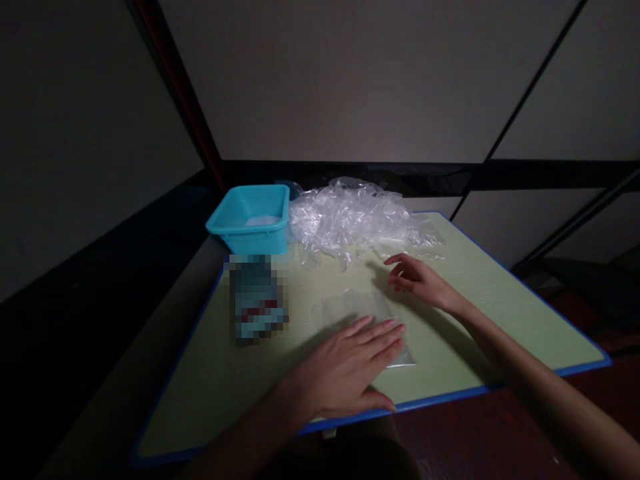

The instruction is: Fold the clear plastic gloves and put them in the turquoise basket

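My left hand (350, 367) lies palm down with its fingers spread over a flat clear plastic glove or bag (367, 308) near the table's front edge. The far part and the right corner of the plastic show beyond my fingers; the rest is under the hand. To the right, my right hand (413, 280) hovers just above the table with its fingers loosely curved and nothing visible in them. Behind both hands, a large heap of crinkled clear plastic (355, 217) spreads along the back of the table.
A turquoise plastic basin (255, 239) stands at the back left with something whitish inside. In front of it is a blurred-out, pixelated object (257, 300). The pale green table (200, 400) has a blue edge; a panelled wall (350, 80) rises behind.
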A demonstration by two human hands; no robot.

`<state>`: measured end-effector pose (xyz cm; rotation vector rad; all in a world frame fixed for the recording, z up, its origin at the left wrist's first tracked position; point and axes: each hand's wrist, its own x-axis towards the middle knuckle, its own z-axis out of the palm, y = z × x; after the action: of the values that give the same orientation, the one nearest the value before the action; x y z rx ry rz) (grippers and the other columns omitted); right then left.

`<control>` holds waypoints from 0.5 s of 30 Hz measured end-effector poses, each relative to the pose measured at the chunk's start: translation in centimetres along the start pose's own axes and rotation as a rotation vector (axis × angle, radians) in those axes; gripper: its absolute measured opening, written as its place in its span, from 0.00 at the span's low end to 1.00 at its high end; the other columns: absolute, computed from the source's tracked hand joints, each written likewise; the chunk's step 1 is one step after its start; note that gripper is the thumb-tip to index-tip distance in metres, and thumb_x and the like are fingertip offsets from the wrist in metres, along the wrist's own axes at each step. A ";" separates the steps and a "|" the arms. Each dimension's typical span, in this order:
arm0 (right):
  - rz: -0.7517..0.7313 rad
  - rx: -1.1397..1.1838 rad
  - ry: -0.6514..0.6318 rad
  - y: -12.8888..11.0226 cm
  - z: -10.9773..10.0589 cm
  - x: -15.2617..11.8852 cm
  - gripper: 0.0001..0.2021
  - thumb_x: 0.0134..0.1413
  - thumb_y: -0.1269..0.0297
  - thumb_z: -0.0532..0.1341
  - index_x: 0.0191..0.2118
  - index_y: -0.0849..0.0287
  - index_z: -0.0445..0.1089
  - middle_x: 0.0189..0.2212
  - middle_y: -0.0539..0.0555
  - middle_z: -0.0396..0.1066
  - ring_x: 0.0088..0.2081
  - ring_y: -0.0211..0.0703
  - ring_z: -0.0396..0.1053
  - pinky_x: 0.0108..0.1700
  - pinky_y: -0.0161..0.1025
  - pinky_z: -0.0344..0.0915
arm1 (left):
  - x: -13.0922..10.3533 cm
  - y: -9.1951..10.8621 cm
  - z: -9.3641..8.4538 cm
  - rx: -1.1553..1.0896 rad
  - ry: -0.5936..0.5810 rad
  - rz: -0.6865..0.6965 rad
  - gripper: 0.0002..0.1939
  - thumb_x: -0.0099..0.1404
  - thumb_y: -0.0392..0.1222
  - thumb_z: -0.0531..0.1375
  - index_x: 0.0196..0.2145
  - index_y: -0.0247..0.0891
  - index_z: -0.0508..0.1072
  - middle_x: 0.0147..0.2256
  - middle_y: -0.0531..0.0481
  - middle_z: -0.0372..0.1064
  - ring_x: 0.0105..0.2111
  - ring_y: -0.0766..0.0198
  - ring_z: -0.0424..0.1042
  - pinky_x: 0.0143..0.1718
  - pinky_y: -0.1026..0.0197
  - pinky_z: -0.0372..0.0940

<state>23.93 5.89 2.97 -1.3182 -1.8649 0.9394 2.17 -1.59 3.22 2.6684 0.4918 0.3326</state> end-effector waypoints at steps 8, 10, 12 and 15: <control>-0.031 -0.062 0.058 2.0 1.6 2.2 0.11 0.50 0.62 0.54 0.39 0.62 0.61 0.19 0.46 0.62 0.20 0.36 0.58 0.22 0.33 0.53 | 1.2 -1.9 -0.1 -0.018 -0.083 0.136 0.38 0.60 0.56 0.55 0.60 0.29 0.51 0.61 0.38 0.46 0.61 0.54 0.46 0.61 0.54 0.37; -0.039 -0.077 0.073 2.1 1.9 1.9 0.10 0.51 0.62 0.53 0.39 0.62 0.62 0.19 0.47 0.63 0.21 0.37 0.59 0.23 0.33 0.54 | 1.2 -2.1 -0.1 -0.053 -0.090 0.142 0.38 0.59 0.56 0.56 0.60 0.31 0.52 0.61 0.39 0.45 0.61 0.53 0.45 0.61 0.53 0.37; -0.043 -0.089 0.080 2.0 2.2 1.8 0.09 0.53 0.63 0.51 0.38 0.61 0.62 0.20 0.48 0.64 0.22 0.37 0.60 0.25 0.34 0.55 | 1.2 -2.2 -0.1 -0.091 -0.094 0.132 0.38 0.59 0.56 0.56 0.60 0.34 0.52 0.61 0.41 0.45 0.61 0.53 0.45 0.61 0.52 0.38; -0.041 -0.095 0.073 1.8 2.4 1.8 0.09 0.53 0.65 0.51 0.39 0.61 0.62 0.20 0.48 0.66 0.22 0.38 0.62 0.25 0.34 0.56 | 1.3 -2.3 0.0 -0.145 -0.115 0.139 0.38 0.57 0.57 0.58 0.60 0.38 0.53 0.62 0.43 0.44 0.61 0.51 0.44 0.60 0.49 0.39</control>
<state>22.27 7.56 0.41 -1.3465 -1.8934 0.7802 2.71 0.89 2.39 2.5682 0.2378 0.2432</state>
